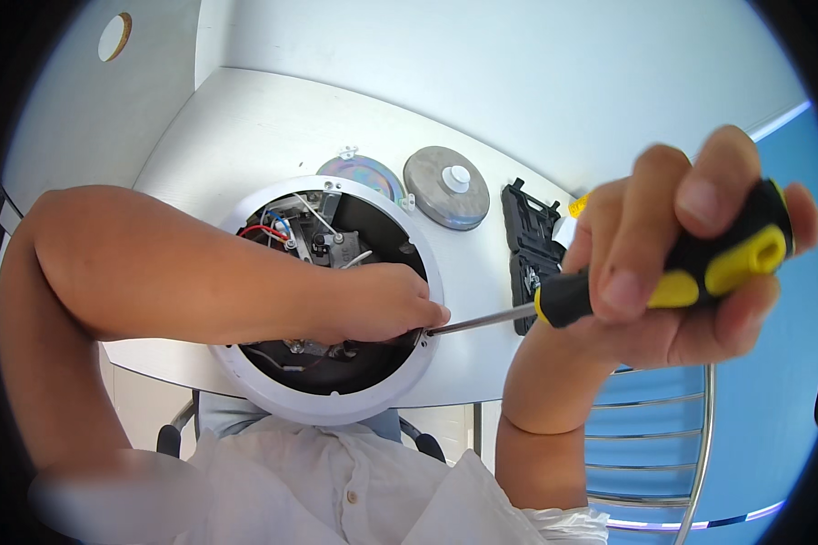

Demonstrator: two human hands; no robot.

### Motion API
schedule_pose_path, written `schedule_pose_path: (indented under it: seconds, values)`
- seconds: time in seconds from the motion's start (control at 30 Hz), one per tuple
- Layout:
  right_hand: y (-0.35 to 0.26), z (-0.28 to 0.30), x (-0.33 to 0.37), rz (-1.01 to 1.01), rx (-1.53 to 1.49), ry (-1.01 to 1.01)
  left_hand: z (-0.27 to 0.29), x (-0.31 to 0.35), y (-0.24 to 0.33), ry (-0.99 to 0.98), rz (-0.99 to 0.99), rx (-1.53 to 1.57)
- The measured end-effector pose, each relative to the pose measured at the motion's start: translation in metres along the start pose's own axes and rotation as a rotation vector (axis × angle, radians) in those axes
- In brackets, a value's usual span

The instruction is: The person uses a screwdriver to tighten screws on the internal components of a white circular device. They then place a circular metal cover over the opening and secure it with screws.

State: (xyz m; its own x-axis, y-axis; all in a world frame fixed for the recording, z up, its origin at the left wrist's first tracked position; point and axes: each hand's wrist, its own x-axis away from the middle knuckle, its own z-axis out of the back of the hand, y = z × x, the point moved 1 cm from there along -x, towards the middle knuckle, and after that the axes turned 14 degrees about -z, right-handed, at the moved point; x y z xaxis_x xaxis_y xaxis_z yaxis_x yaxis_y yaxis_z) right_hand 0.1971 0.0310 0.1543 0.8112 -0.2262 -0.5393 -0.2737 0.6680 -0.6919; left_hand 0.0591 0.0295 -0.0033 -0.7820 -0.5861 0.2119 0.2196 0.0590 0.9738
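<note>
My right hand (641,272) is wrapped around the black-and-yellow handle of a screwdriver (491,318). Its metal shaft points left, and the tip meets the right rim of a round white appliance housing (432,272), by a small hole. My left hand (377,304) reaches across the open housing with curled fingers. One fingertip rests at the rim beside the screwdriver tip; the other fingers dip inside, so what they grip is hidden. Inside the dark housing are a metal mechanism (341,247), red and blue wires (268,231), and white leads. My left forearm covers part of it.
Behind the housing on the white table (264,113) lie a shiny iridescent metal disc (364,171) and a grey round metal piece (436,204) with a white knob. An open black tool case (529,218) sits to the right. A metal-barred rack (650,436) stands lower right.
</note>
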Motion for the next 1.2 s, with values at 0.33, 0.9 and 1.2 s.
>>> schedule_pose_path:
  seconds: [0.33,0.9,1.2]
  values:
    - [0.008,-0.028,-0.01,0.017,0.032,0.413,0.001,-0.003,-0.008,0.035,-0.023,0.044]
    - [-0.008,-0.04,-0.006,-0.115,0.742,0.686,0.0,0.002,0.007,-0.001,-0.011,0.002]
    - [-0.04,-0.009,-0.009,-0.237,0.574,0.18,0.0,-0.008,-0.007,-0.005,-0.03,0.054]
